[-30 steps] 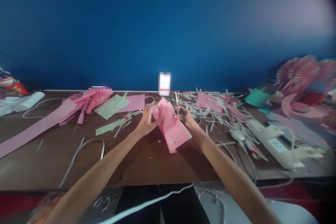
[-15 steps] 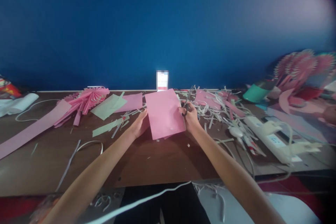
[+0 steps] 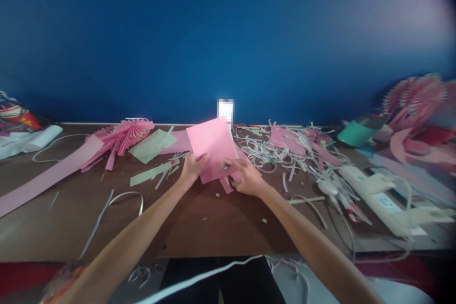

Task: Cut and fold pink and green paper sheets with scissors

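Note:
My left hand [image 3: 194, 167] grips a pink paper sheet [image 3: 213, 145] by its left edge, thumb on the front face. The sheet is tilted and held above the brown table. My right hand [image 3: 247, 178] is closed around dark-handled scissors [image 3: 231, 181] in front of the sheet's lower right part; the blades are mostly hidden and blurred. Another pink piece shows below and behind the sheet. A heap of thin white paper strips [image 3: 260, 149] lies just beyond my right hand.
At the left lie a pink pleated paper fan [image 3: 131, 133], pale green paper [image 3: 151, 146] and a long pink strip [image 3: 53, 175]. To the right are a white power strip [image 3: 374, 194] with cables, a green roll [image 3: 358, 133] and more pleated pink paper [image 3: 413, 97]. A lit phone [image 3: 225, 110] stands at the wall.
My right hand has moved left and down from the sheet's right edge, bringing the scissors across its lower front. The sheet has turned and shifted slightly left in my left hand.

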`<state>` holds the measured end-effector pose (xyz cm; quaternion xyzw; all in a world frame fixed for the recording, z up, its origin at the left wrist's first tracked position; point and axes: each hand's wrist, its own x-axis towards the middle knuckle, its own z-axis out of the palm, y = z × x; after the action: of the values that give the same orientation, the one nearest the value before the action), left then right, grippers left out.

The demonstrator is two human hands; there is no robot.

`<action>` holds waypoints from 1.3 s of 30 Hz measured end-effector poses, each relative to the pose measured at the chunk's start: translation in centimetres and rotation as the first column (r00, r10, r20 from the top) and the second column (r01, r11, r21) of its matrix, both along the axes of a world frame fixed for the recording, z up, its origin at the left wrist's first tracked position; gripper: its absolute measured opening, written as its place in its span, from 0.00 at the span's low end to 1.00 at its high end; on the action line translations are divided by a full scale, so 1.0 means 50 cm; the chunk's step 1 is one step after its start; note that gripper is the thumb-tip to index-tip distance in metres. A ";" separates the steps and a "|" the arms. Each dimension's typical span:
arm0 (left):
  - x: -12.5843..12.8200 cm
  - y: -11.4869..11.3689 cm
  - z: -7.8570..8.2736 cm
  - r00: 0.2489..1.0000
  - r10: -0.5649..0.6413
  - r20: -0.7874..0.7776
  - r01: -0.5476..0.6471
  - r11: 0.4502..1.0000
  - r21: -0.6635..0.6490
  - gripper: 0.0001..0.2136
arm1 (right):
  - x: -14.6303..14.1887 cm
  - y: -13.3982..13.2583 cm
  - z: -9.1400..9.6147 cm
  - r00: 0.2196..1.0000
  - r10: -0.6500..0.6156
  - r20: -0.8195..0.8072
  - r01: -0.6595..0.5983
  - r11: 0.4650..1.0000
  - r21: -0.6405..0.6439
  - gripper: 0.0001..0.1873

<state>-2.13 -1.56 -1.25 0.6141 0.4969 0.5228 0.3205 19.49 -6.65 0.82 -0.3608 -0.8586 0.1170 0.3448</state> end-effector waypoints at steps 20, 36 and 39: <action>-0.013 0.009 -0.009 0.999 0.050 0.003 -0.050 0.999 0.018 0.18 | -0.028 -0.006 -0.017 0.977 0.037 0.212 -0.027 0.998 -0.054 0.32; -0.019 0.030 -0.032 1.000 0.020 -0.021 -0.020 1.000 0.003 0.15 | -0.032 0.001 -0.026 0.999 0.032 0.015 -0.030 0.990 -0.139 0.34; -0.022 0.037 -0.039 0.997 0.057 -0.053 -0.056 0.998 0.018 0.15 | -0.034 -0.005 -0.024 0.997 0.021 0.074 -0.013 0.993 -0.115 0.30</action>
<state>-3.24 0.32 -3.20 0.6161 0.5180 0.5191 0.2873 17.82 -6.92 -0.36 -0.3768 -0.8659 0.1553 0.2900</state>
